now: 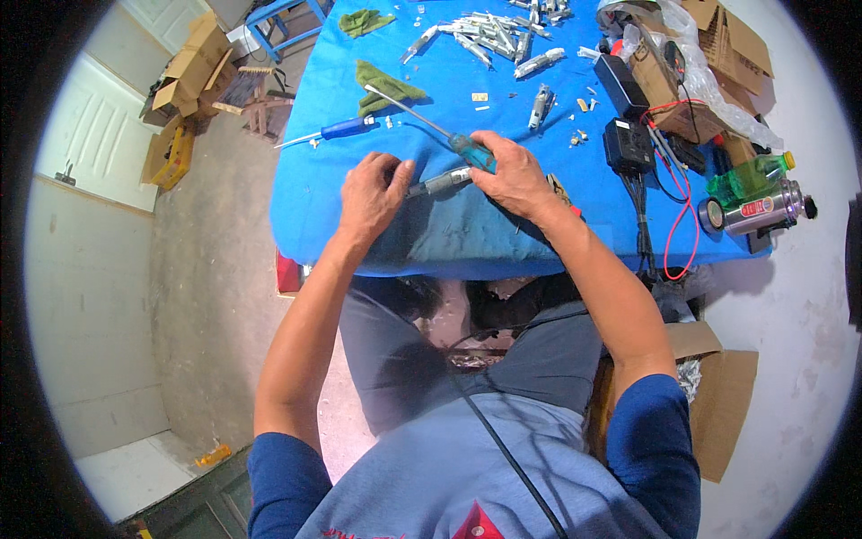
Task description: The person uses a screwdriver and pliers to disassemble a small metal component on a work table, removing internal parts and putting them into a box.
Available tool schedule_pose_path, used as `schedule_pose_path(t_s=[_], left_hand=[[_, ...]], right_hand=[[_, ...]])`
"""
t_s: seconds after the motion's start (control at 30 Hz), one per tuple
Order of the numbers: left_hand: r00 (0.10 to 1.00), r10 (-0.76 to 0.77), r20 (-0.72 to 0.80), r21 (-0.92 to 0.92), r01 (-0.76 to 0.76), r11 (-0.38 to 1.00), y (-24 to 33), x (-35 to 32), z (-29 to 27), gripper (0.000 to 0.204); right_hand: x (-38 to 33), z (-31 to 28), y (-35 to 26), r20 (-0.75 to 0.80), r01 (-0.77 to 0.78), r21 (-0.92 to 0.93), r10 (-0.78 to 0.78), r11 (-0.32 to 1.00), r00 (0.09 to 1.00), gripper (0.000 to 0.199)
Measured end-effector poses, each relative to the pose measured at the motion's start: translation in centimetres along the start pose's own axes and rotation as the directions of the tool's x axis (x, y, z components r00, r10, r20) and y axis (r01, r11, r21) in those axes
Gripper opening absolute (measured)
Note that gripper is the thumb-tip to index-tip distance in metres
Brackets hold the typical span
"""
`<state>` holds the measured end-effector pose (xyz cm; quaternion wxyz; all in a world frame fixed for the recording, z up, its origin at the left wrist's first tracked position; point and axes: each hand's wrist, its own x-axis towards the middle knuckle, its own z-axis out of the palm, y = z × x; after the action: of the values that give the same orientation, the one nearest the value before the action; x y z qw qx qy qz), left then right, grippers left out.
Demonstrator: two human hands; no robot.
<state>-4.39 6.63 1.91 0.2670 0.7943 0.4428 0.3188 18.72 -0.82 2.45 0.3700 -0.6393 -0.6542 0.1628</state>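
A screwdriver with a teal see-through handle (472,153) is gripped in my right hand (516,180), its shaft slanting up to the left. Below that handle lies a silver cylindrical metal part (440,182), running between my hands. Its right end meets my right fingers; the left end reaches my left hand (371,196), whose fingers are curled closed around it, partly hidden. Just beyond the left hand rests a blue-handled screwdriver (348,128). A green cloth (388,83) lies past the teal screwdriver's tip.
On the blue-covered table (305,193), several similar metal parts (489,38) are heaped at the far side. One more part (540,106) lies to the right, near small fragments. Black power adapters (628,145), a green bottle (750,180) and a steel flask (759,211) crowd the right edge.
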Motion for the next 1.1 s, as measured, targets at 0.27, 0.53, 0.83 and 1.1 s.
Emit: schedule_pose_path(t_s=[0.27, 0.53, 0.83, 1.1], left_hand=[[0.969, 0.219, 0.118, 0.138, -0.235, 0.962, 0.8, -1.3, 0.3, 0.035], [0.957, 0.273, 0.093, 0.193, -0.287, 0.938, 1.0, -3.5, 0.6, 0.028], [0.962, 0.263, 0.073, 0.172, -0.272, 0.947, 1.3, -4.1, 0.8, 0.024], [0.956, 0.286, 0.059, 0.154, -0.292, 0.944, 1.1, -4.1, 1.0, 0.023]], right_hand=[[-1.2, -0.3, -0.5, -0.005, 0.045, -0.061, -0.046, 0.997, 0.999, 0.044], [-1.7, -0.3, -0.6, -0.013, 0.039, -0.029, -0.040, 0.999, 0.999, 0.046], [-7.4, -7.1, -3.2, -0.045, -0.179, 0.313, 0.203, 0.933, 0.978, 0.048], [-18.1, -12.8, -4.5, 0.178, -0.413, 0.221, 0.380, 0.883, 0.908, 0.043]])
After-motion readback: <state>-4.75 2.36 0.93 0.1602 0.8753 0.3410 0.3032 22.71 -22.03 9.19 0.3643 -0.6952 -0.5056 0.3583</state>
